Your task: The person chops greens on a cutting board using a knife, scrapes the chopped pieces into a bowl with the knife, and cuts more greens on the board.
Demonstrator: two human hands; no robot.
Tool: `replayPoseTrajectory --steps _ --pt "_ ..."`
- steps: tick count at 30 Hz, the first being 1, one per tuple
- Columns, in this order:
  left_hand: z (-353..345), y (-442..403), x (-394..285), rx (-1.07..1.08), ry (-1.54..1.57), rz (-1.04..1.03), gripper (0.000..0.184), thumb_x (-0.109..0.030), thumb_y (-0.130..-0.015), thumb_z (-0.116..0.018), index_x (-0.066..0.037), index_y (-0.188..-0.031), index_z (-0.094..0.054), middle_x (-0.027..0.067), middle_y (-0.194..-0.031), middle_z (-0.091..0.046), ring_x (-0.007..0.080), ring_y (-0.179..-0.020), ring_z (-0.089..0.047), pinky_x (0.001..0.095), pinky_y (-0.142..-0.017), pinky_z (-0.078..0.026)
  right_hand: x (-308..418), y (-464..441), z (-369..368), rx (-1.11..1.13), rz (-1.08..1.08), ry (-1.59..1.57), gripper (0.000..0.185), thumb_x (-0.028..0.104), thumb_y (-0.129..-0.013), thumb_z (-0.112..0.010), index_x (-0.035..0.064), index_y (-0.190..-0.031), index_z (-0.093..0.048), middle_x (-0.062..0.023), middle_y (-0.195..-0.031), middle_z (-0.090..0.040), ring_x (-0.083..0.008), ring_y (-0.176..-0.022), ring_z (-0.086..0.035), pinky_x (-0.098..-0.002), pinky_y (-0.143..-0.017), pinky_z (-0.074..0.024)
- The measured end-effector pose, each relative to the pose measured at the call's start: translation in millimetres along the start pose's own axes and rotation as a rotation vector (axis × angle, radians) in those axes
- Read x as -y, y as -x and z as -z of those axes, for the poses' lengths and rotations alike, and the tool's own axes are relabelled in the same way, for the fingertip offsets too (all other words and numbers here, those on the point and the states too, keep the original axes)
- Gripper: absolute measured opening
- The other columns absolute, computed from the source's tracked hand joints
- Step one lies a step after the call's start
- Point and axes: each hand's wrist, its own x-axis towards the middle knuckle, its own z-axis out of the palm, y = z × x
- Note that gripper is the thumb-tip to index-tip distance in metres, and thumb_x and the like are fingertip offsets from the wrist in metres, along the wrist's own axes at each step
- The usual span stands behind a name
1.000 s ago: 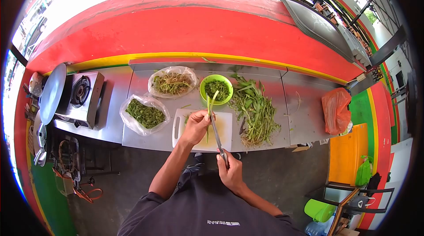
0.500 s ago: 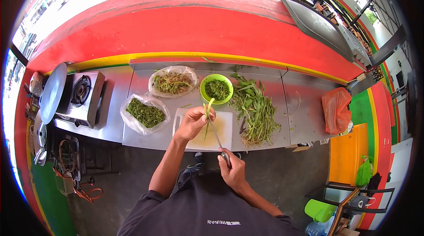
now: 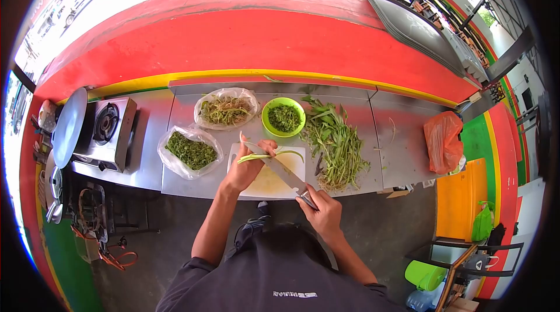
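Note:
My left hand holds a few green stems over the white cutting board, with some fingers stretched up. My right hand is closed on the handle of a knife, whose broad blade reaches diagonally up to the left, by the stems and the left fingers. Behind the board stands a green bowl of chopped leaves. Uncut leafy stems lie in a pile to the right. Two clear plastic bags sit to the left, one with chopped greens, the other with roots and stems.
A gas stove and a large round pan are at the left. An orange plastic bag rests at the counter's right end. A red ledge runs behind the counter, with stacked trays on it.
The stems have turned from upright to nearly level, pointing right. Some left fingers have stretched out. The knife has tilted further left, its blade now seen broadside, and my right hand has shifted slightly right.

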Motion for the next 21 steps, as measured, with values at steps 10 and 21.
replayPoseTrajectory --steps 10,21 --pt "-5.6 21.7 -36.0 -0.083 0.047 0.288 0.084 -0.069 -0.101 -0.018 -0.001 -0.13 -0.058 0.0136 -0.126 -0.063 0.0234 -0.12 -0.055 0.0386 -0.099 -0.044 -24.0 -1.7 16.0 -0.006 0.149 0.245 0.043 0.018 -0.068 -0.088 0.0067 -0.107 -0.074 -0.0022 -0.066 -0.054 -0.0183 -0.057 -0.057 -0.032 -0.053 -0.0469" --pt "-21.7 40.6 -14.3 -0.283 -0.314 0.329 0.036 -0.031 -0.093 -0.073 0.001 -0.108 -0.072 0.0085 -0.098 -0.073 0.0114 -0.085 -0.066 0.0271 -0.08 -0.052 -32.8 0.4 11.7 0.014 0.183 0.311 0.045 0.013 -0.061 -0.087 0.0125 -0.104 -0.075 -0.0015 -0.069 -0.052 -0.0192 -0.061 -0.057 -0.0335 -0.054 -0.0469"
